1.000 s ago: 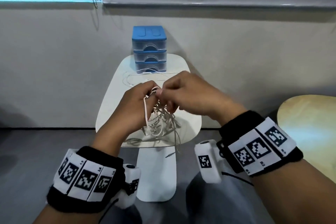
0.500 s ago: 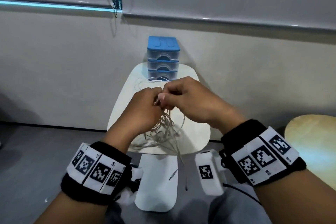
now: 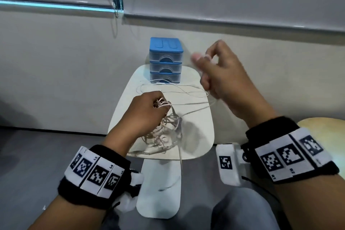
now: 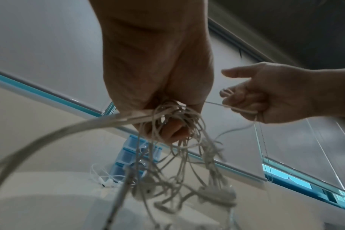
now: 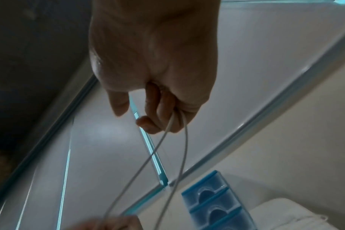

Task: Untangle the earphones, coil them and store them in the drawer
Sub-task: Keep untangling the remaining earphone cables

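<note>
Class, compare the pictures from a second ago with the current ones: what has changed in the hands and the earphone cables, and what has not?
The right hand has drawn away from the left, up and to the right, pulling a cable strand out of the tangled earphones. The left hand still grips the bundle above the table. The drawer unit stays closed, with another white earphone lying before it.

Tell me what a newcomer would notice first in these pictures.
First, the tangled earphones bunched in the left hand above the small white table. Next, the right hand, raised to the right, pulling cable strands sideways. Behind stands the blue drawer unit, drawers closed.
</note>
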`<control>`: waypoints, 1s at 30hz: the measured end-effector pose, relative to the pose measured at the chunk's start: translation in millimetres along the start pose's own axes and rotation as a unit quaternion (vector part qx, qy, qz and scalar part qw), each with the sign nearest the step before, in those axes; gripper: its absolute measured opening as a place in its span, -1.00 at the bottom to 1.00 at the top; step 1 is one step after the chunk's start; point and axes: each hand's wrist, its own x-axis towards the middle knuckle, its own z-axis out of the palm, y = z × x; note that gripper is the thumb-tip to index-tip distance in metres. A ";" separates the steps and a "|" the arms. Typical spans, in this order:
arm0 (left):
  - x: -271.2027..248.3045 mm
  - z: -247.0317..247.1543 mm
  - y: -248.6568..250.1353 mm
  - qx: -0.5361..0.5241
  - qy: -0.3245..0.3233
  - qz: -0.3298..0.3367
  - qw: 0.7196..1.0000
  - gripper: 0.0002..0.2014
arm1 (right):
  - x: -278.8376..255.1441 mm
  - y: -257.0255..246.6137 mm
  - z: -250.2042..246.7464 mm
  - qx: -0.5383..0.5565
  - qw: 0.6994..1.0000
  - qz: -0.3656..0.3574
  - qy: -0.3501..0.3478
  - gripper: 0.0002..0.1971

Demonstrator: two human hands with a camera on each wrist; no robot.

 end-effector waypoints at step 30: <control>12.1 -11.0 -4.4 -0.124 0.018 -0.021 0.992 -0.94 | 4.7 65.8 -22.7 0.244 0.917 0.078 0.306 -0.74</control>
